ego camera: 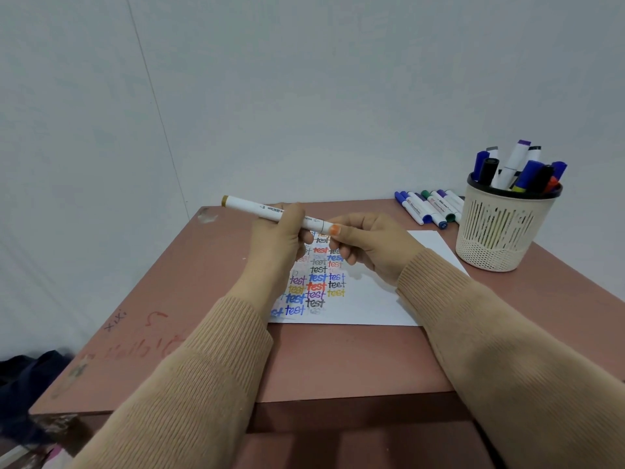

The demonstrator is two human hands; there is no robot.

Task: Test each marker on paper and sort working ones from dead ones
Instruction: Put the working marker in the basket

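So I've got one white marker (270, 209) up in the air between both hands, just above the paper (365, 299) that's covered in little "test" scribbles. My left hand (280, 242) has its fingers curled round the middle of the barrel. My right hand (368, 245) is pinching the end nearest to it, right where the cap seam is. There's a spot of orange at that end, and honestly I can't tell if it's the cap or my thumbnail.

The marker's long axis runs side to side across me, a bit tilted. The gold-capped end sticks out past my left hand, pointing up and away to the left, and the other end dips down into my right fingers.

My guess is this is the cap step for this marker, either pulling it off to test or pushing it back on. If it's coming off, the next move needs a straight pull along the barrel while my left hand holds steady. Then I tip the nib down to a bare patch of paper under my right hand.

The cup (500, 238) of markers and the loose markers (429, 208) sit on the counter (338, 360), beyond my right hand.
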